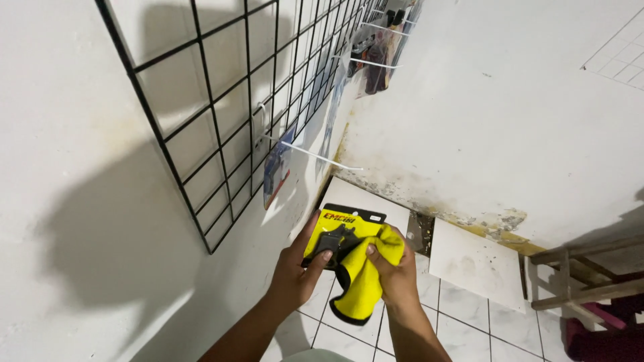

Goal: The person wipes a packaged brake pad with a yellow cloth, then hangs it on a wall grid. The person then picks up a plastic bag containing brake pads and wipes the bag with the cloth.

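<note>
The left hand (295, 271) is closed on a yellow and black packaged item (339, 231), thumb across its front and fingers behind, holding it up in front of the white wall. The right hand (396, 275) is closed on a yellow cloth (365, 278) and presses it against the package's front; the cloth's lower end hangs down between the wrists. Above left, a black wire grid (221, 100) hangs on the wall, with white hooks (315, 155) sticking out and more packaged goods (276, 167) hanging on it. Below lies a tiled floor (463, 308), with a loose white tile (476, 265) propped at the wall's foot and a wooden frame (583, 275) at right.
</note>
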